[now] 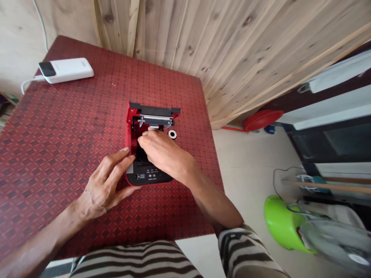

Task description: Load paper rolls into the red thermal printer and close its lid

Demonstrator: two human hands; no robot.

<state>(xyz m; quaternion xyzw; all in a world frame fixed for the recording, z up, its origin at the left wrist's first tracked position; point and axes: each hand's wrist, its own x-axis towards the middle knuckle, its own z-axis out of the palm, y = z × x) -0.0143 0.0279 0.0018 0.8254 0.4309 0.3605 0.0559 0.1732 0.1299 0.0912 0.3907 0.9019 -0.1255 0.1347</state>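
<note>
A small red and black printer (153, 178) sits on the table with its lid (155, 111) raised, showing a roller and an inner compartment. My left hand (102, 185) grips its near left corner, fingertips on the left rim and thumb along the front edge. Over the compartment, my right hand (162, 152) reaches inside with its fingers curled. The fingertips are partly hidden, and whatever they pinch cannot be made out. Just right of the printer lies a small white ring-shaped roll (172, 134) with a dark centre.
A white power bank (69, 70) with a cable lies at the table's far left. The red patterned table (87, 116) ends on the right above a pale floor. Behind it stands a wooden plank wall (185, 34). A green bin (279, 222) is at the lower right.
</note>
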